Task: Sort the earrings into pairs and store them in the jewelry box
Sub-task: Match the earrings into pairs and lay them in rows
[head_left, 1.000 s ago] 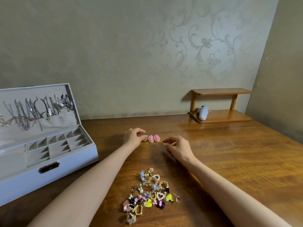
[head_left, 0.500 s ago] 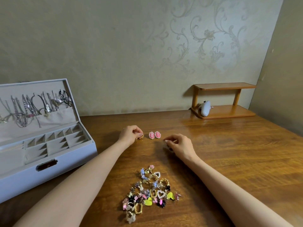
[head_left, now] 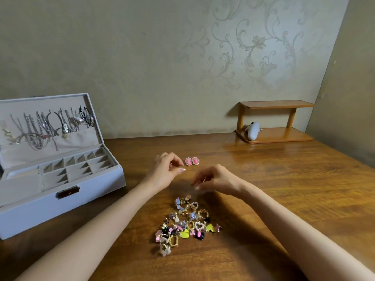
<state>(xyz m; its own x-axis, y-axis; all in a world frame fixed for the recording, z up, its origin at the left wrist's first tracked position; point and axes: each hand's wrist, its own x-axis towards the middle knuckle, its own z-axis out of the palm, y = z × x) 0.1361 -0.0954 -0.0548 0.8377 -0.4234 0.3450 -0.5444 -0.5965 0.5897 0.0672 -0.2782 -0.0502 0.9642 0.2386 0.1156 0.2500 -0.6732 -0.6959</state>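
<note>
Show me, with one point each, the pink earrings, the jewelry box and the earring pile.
pink earrings (head_left: 188,161): head view, face of the left one.
jewelry box (head_left: 91,191): head view, front wall right of the clasp.
earring pile (head_left: 187,224): head view, middle of the heap.

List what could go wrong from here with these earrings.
The pink pair lies just beside the left hand; a brush could separate it. The pile is heaped, so the right hand picking one earring may drag others. The jewelry box sits far left; small pieces could drop in transit.
</note>
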